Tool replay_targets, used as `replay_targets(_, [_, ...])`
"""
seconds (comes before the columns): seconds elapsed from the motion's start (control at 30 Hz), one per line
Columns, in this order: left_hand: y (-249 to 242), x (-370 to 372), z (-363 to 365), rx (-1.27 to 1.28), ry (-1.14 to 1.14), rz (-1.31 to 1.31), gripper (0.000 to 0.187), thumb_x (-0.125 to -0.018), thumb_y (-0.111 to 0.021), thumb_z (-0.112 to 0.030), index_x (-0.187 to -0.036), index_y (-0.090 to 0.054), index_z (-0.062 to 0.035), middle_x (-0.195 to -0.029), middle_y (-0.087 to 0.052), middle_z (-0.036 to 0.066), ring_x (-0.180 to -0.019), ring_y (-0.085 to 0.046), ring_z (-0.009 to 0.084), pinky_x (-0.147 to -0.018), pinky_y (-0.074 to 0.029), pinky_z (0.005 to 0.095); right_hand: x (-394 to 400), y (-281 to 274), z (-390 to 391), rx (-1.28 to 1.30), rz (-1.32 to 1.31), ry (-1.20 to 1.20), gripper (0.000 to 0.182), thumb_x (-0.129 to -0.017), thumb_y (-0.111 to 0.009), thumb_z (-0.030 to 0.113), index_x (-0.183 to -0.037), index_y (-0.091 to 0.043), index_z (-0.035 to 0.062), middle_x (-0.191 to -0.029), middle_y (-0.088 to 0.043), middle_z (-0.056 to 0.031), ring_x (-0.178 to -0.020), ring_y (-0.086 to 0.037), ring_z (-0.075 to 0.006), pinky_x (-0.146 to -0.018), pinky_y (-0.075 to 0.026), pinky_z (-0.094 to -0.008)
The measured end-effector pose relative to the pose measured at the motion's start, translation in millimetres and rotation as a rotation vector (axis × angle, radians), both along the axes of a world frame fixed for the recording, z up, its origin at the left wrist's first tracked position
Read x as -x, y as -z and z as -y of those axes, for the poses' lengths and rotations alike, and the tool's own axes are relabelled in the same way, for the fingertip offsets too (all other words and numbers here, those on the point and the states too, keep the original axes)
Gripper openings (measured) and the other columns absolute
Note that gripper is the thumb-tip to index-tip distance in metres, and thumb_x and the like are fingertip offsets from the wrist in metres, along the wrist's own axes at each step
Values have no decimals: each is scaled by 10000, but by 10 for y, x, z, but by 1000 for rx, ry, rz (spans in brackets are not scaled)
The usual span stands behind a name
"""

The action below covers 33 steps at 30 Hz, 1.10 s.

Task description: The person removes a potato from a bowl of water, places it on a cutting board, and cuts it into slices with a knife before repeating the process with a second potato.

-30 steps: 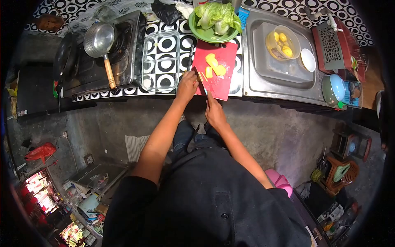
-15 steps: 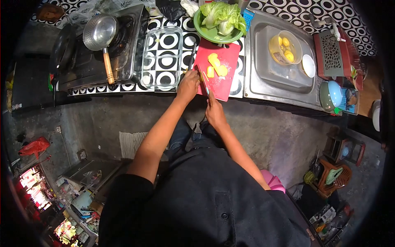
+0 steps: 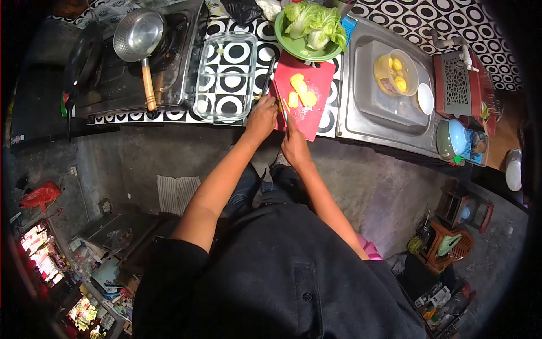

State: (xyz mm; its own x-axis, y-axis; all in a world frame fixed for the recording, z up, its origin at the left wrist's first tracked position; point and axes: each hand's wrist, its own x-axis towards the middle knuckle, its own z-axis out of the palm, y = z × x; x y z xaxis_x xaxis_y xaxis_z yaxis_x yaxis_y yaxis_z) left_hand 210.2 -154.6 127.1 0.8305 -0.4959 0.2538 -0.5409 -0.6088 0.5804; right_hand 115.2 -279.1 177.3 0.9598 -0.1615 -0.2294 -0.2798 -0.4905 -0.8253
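Observation:
A red cutting board (image 3: 320, 85) lies on the patterned counter with several yellow pieces (image 3: 300, 85) on it. My right hand (image 3: 296, 142) is closed round the handle of a knife (image 3: 284, 106), whose blade points away from me over the board's left part. At the board's near left edge, my left hand (image 3: 262, 120) has its fingers bent together beside the blade; whatever they hold is too small to make out. A dark, slim object (image 3: 269, 76) lies just left of the board, beyond my left hand.
A glass dish (image 3: 227, 76) stands left of the board, and a pan (image 3: 140, 35) rests on the stove (image 3: 175, 85). Behind the board is a green bowl (image 3: 307, 53) of leafy vegetables (image 3: 318, 34). Right, the sink (image 3: 347, 116) holds a yellowish bowl (image 3: 381, 73) and a white bowl (image 3: 425, 99).
The view has shifted slightly, so the counter items appear a little displaced. Both hands stay at the near left part of the board, with the knife still in my right hand.

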Motion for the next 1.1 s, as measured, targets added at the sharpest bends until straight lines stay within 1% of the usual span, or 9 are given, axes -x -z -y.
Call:
replay_targets(0.13, [8, -13, -9, -10, 1, 4, 128, -810, -656, -1, -917, -701, 53, -1155, -662, 184, -1131, -595, 352, -949, -511, 426, -174, 32, -11, -22, -21, 11, 545, -940, -450, -9, -1478, -367, -27, -1058, -621, -380, -1027, -606, -529, -871, -470, -544])
replay_targets(0.27, [23, -13, 9, 14, -11, -3, 128, -808, -656, 1, -916, -701, 51, -1155, -663, 185, -1131, -596, 352, -948, -515, 426, -250, 170, -8, -2, -12, 23, 562, -938, -463, 4, -1491, -361, 5, -1033, -638, -360, -1005, -620, -518, -853, -475, -543])
replay_targets(0.43, [41, -7, 7, 40, -17, -2, 136, -809, -655, 3, -930, -701, 45, -1173, -656, 187, -1129, -595, 354, -949, -515, 422, -350, 74, -41, -32, -5, 46, 547, -942, -477, 12, -1479, -378, 11, -1046, -637, -354, -1006, -621, -511, -844, -478, -539])
replay_targets(0.53, [33, -13, -9, 0, -1, 15, 134, -807, -666, -3, -929, -702, 41, -1185, -653, 185, -1124, -594, 353, -949, -514, 418, -191, 126, -81, -11, 77, 56, 523, -950, -466, 9, -1468, -391, 8, -1061, -631, -353, -1012, -619, -507, -843, -477, -540])
replay_targets(0.63, [-12, -8, -12, -24, 7, -48, 166, -835, -653, -2, -986, -706, 44, -1228, -651, 188, -1180, -582, 349, -966, -508, 423, 31, 205, -56, 5, 81, 65, 500, -965, -456, 19, -1461, -394, 5, -1077, -625, -352, -1018, -614, -512, -848, -479, -544])
replay_targets(0.77, [-86, -3, -15, -29, 15, -56, 174, -832, -667, -11, -992, -708, 44, -1195, -660, 208, -1151, -597, 368, -992, -497, 443, 190, 180, -5, 94, 21, 34, 474, -984, -471, 64, -1451, -409, 13, -1075, -633, -342, -1010, -615, -515, -853, -486, -557])
replay_targets(0.8, [-62, 1, -15, -6, 8, -13, 179, -828, -678, -17, -993, -705, 47, -1180, -665, 216, -1138, -604, 379, -1003, -491, 454, 229, 161, -3, 112, 16, 32, 466, -987, -476, 75, -1446, -415, 18, -1077, -635, -339, -1007, -617, -514, -853, -488, -560])
replay_targets(0.9, [-4, -3, -17, 40, 9, 39, 145, -804, -675, -7, -939, -686, 43, -1154, -655, 193, -1113, -599, 371, -955, -502, 431, 305, 113, 16, 133, 12, 27, 451, -992, -489, 97, -1435, -432, 34, -1075, -643, -328, -994, -623, -510, -847, -491, -572])
replay_targets(1.1, [33, 35, -7, 23, -16, 14, 263, -832, -671, -25, -1086, -681, 42, -1252, -644, 203, -1173, -584, 381, -1003, -487, 432, 249, 35, 90, 135, -19, 49, 442, -982, -512, 72, -1418, -461, 18, -1058, -640, -344, -986, -624, -506, -856, -486, -548])
